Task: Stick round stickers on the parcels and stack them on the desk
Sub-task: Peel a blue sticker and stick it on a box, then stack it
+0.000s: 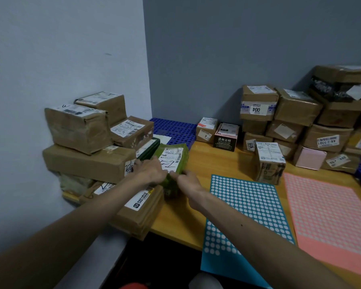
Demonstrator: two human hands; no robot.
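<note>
004 on brown box (pixel 258 105) lbl; 退换说明 on blk box (pixel 225 141); 1011 on low box (pixel 251 143)

A green parcel (pixel 174 161) bearing a white label was gripped, tilted, by the left hand (pixel 149 171) and the right hand (pixel 188 180), just beside brown parcels (pixel 88 161) stacked at the left. A blue sticker sheet (pixel 246 207) and a pink sticker sheet (pixel 329 213) were laid flat on the surface (pixel 223 163), near right.

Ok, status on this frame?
Left hand and right hand both grip the green parcel at the left stack. No round sticker seen on it. Nothing in the way.
</note>
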